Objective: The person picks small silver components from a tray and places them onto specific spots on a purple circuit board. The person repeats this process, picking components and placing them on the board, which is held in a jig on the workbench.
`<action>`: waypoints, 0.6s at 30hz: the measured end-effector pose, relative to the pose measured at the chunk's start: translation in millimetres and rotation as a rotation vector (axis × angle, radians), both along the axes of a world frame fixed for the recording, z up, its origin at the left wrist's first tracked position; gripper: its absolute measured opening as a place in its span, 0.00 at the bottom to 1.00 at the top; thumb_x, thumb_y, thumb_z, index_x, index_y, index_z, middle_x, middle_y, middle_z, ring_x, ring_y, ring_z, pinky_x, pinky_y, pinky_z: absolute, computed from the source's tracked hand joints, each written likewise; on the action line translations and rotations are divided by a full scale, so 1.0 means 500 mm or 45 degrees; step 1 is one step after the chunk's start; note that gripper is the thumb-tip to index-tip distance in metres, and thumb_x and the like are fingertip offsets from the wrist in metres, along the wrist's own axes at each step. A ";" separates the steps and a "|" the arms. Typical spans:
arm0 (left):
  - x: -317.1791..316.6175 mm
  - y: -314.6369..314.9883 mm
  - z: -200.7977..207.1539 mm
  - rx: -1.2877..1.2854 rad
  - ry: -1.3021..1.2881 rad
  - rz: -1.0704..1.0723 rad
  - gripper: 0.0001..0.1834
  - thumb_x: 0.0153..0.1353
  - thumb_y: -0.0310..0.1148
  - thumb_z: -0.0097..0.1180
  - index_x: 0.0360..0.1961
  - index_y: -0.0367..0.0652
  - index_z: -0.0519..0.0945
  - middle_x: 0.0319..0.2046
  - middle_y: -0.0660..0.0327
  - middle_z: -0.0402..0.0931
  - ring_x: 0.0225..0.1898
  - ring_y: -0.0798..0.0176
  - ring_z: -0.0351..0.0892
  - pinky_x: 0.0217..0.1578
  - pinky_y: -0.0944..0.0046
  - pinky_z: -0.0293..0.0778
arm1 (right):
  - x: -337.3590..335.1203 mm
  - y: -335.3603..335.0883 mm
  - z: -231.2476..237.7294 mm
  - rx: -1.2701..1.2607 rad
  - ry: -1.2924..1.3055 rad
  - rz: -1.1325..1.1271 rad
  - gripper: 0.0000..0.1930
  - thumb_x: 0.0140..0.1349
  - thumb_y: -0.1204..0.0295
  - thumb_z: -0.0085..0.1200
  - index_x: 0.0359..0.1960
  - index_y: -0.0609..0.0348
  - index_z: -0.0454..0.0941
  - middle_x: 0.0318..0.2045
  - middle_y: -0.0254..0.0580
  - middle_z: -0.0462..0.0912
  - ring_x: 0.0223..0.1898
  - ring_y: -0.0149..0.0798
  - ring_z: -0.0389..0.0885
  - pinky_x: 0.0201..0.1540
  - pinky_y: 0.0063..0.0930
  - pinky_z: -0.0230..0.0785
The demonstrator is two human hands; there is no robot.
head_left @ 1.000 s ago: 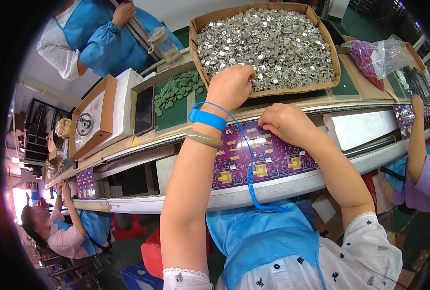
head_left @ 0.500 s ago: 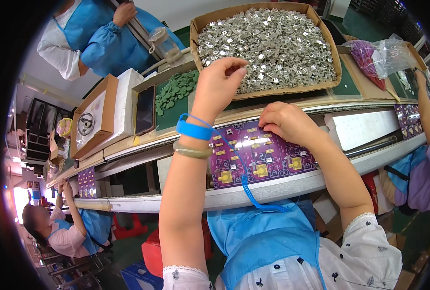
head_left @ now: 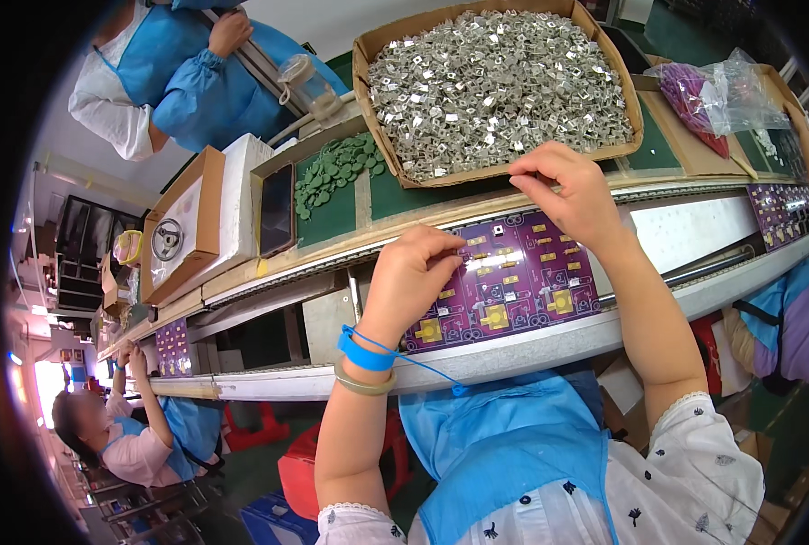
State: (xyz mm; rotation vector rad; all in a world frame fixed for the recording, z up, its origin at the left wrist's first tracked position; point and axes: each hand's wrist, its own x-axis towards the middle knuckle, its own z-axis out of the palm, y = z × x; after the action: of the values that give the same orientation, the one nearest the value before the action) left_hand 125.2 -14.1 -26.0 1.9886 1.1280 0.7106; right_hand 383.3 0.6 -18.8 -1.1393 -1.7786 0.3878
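A purple circuit board (head_left: 522, 295) with gold pads lies on the rail in front of me. My left hand (head_left: 409, 277) is over its left part, thumb and forefinger pinched together at the upper left; whatever they hold is too small to make out. A blue wrist strap with a cord and a bangle circle that wrist. Near the front edge of a cardboard box (head_left: 636, 118) heaped with small silvery metal clips (head_left: 504, 91), my right hand (head_left: 572, 193) is raised with fingertips pinched; their contents cannot be made out. One small square part (head_left: 499, 231) sits on the board's upper middle.
Green disc-shaped parts (head_left: 336, 173) lie left of the box, beside a dark phone-like slab (head_left: 277, 211). Purple parts in a clear bag (head_left: 695, 104) lie at right. More boards (head_left: 777, 213) sit along the rail. Co-workers are at left, far left and right.
My left hand has come down from the box to the board's left part. My right hand has risen from the board to the box's front edge, uncovering a small square part.
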 end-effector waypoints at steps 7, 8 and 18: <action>0.006 -0.009 -0.003 0.001 0.128 0.015 0.11 0.59 0.21 0.63 0.43 0.36 0.85 0.36 0.57 0.82 0.34 0.65 0.85 0.36 0.67 0.80 | 0.000 -0.003 -0.007 0.014 0.034 -0.008 0.06 0.62 0.74 0.62 0.39 0.59 0.85 0.33 0.40 0.82 0.32 0.39 0.81 0.35 0.29 0.73; 0.007 -0.009 -0.007 0.070 0.155 0.000 0.10 0.58 0.21 0.63 0.43 0.36 0.85 0.35 0.57 0.82 0.33 0.64 0.85 0.35 0.67 0.80 | 0.002 -0.003 -0.007 0.003 0.048 -0.012 0.06 0.62 0.74 0.62 0.39 0.59 0.85 0.33 0.40 0.82 0.32 0.39 0.81 0.35 0.29 0.73; 0.012 0.001 -0.017 0.412 0.262 -0.133 0.10 0.57 0.23 0.63 0.40 0.38 0.87 0.36 0.55 0.82 0.33 0.55 0.83 0.36 0.60 0.78 | 0.010 -0.001 -0.003 0.002 0.040 -0.054 0.06 0.62 0.73 0.62 0.39 0.59 0.85 0.34 0.41 0.83 0.33 0.39 0.82 0.36 0.29 0.73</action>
State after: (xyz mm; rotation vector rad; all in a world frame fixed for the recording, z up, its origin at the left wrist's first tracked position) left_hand 131.1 -13.5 -34.5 2.4217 1.0679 0.6789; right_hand 388.4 0.0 -20.5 -1.1621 -1.7245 0.3765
